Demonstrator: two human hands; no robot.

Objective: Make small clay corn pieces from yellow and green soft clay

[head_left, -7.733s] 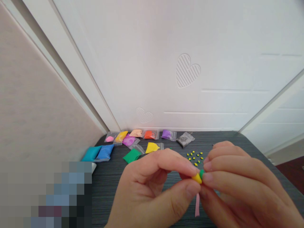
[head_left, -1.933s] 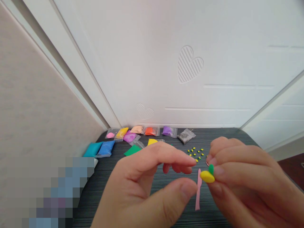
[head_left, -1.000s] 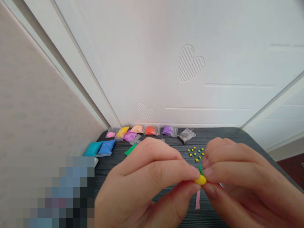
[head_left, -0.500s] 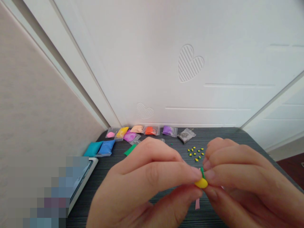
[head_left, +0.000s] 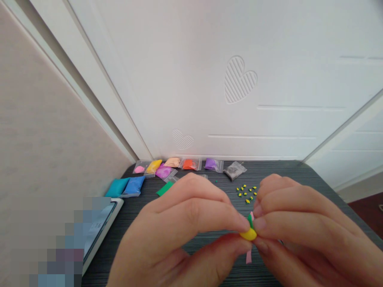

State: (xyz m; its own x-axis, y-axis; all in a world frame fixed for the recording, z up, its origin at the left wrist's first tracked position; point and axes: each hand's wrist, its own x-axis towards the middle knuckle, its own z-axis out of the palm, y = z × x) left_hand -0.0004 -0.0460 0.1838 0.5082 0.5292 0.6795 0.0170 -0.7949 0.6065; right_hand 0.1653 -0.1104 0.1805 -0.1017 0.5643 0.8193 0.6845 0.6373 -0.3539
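Note:
A small yellow lump of modelling clay (head_left: 248,234) is pinched between the thumb and forefinger of my left hand (head_left: 179,231). A thin green clay piece (head_left: 250,220) rises from its top. My right hand (head_left: 302,227) presses thumb and forefinger together against the right side of the lump and the green piece; the exact contact is partly hidden by the fingertips. Below my fingertips a pink strip (head_left: 249,257) lies on the dark table. Just beyond my hands, several tiny yellow-and-green clay pieces (head_left: 247,201) lie scattered.
Along the table's back edge lie clay packets, among them yellow (head_left: 154,166), orange (head_left: 189,164), purple (head_left: 211,164) and grey (head_left: 235,170). Blue packets (head_left: 134,186) and a white-framed tablet (head_left: 100,231) are at the left. A white panel (head_left: 191,79) stands behind the table (head_left: 293,171).
Both hands have shifted slightly left with the yellow clay. The green piece now shows more broadly above it, and a bit of pink appears beside the green.

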